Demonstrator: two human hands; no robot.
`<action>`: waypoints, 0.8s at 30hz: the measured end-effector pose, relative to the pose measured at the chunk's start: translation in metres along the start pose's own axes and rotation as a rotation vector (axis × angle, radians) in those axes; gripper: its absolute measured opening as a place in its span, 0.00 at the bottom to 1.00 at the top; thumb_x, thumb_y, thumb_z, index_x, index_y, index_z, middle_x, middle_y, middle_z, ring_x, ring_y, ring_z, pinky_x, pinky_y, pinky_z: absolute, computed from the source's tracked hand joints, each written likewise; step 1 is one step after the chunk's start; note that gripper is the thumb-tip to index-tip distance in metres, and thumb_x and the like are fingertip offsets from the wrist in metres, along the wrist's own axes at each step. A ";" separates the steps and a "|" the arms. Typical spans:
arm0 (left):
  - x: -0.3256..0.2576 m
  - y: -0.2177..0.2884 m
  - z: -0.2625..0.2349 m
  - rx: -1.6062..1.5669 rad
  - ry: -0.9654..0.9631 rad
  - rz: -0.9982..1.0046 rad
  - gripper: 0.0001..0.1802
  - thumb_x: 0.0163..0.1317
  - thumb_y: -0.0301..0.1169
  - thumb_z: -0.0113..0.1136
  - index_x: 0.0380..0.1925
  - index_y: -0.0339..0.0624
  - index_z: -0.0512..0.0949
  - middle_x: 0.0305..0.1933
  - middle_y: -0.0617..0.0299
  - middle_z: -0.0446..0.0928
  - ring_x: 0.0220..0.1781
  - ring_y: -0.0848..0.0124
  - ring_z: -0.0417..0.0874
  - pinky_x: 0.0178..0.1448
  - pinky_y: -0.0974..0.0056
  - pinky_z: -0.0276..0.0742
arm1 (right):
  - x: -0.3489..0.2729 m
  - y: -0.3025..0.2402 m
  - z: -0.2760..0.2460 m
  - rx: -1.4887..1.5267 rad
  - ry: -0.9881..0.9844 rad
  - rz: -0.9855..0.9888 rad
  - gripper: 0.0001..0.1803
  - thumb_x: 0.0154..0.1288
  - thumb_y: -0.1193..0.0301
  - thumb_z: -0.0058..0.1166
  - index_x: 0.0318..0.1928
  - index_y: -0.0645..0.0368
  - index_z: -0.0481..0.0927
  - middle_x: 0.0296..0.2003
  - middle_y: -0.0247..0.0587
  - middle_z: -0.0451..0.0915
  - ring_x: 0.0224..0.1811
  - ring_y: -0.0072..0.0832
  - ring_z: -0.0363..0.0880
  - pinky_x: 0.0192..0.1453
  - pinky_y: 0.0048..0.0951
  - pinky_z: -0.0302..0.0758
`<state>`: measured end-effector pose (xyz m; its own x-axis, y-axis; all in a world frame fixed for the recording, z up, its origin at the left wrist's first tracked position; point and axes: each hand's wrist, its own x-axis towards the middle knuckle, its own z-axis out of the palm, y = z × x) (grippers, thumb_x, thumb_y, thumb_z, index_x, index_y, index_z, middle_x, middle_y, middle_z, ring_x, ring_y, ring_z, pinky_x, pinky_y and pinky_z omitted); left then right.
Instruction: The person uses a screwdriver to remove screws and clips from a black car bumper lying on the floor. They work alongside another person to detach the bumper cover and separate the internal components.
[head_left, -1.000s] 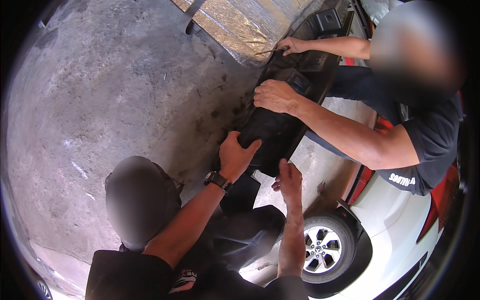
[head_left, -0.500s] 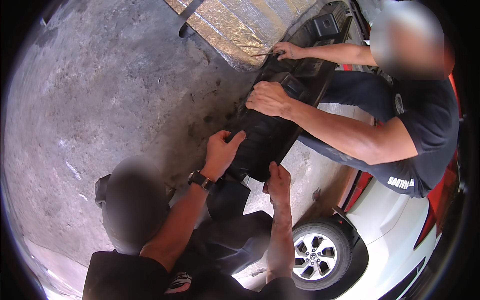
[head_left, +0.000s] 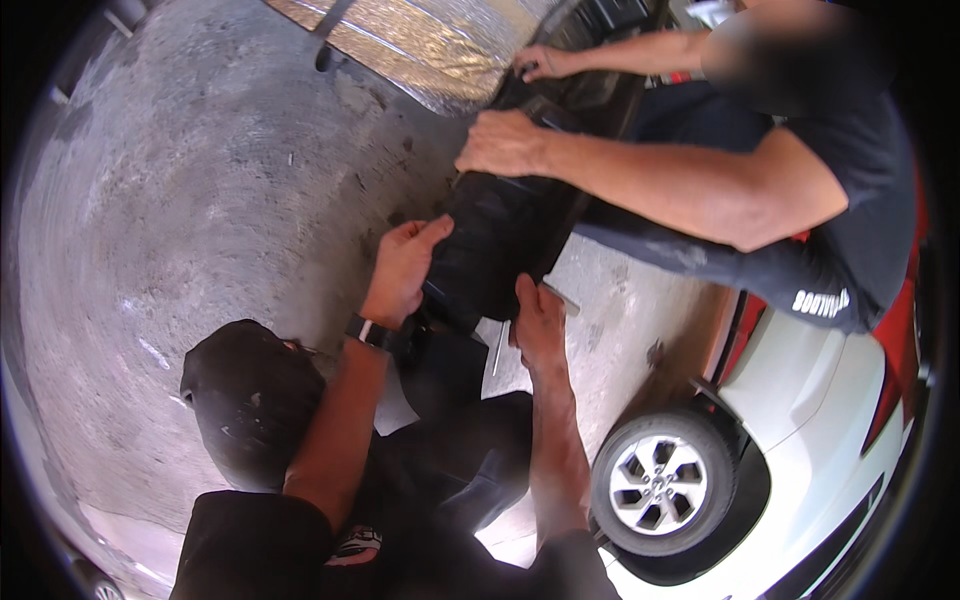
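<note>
A long black plastic panel (head_left: 487,237) slants from the near middle up to the far right. My left hand (head_left: 403,268), with a dark watch on its wrist, grips its near left edge, thumb on top. By the near right corner my right hand (head_left: 538,318) is closed, thumb up. A flat metallic piece (head_left: 562,298) juts out beside it, and a thin metal rod (head_left: 498,350) shows to its left. What lies inside the fist is hidden. Farther along, a co-worker's nearer hand (head_left: 505,143) rests on the panel's left edge; their farther hand (head_left: 543,63) is near its far part.
A gold-silver foil sheet (head_left: 415,45) lies on the concrete floor (head_left: 220,200), crossed by a dark strap (head_left: 328,35). At right are the co-worker's legs (head_left: 660,240) and a white car's wheel (head_left: 660,483). A rounded dark shape (head_left: 250,400) sits beside my left forearm.
The view has shifted, so hands and panel appear higher and farther left. Beside my right hand the metallic piece and thin rod now show more clearly. My left hand keeps its grip.
</note>
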<state>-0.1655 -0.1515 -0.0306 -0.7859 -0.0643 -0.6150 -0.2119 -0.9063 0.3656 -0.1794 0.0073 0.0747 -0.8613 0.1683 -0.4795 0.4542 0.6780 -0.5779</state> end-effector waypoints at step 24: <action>-0.048 -0.024 0.005 0.499 0.203 0.227 0.22 0.65 0.40 0.67 0.48 0.32 0.78 0.42 0.60 0.83 0.38 0.74 0.84 0.37 0.70 0.79 | 0.028 0.044 -0.001 -0.106 0.145 -0.412 0.24 0.71 0.60 0.50 0.24 0.69 0.78 0.30 0.66 0.79 0.37 0.62 0.79 0.40 0.55 0.75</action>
<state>-0.1260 -0.1250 -0.0064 -0.7270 -0.3576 -0.5861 -0.3375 -0.5573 0.7586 -0.1838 0.0426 0.0358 -0.9918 -0.0375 -0.1220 0.0476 0.7779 -0.6266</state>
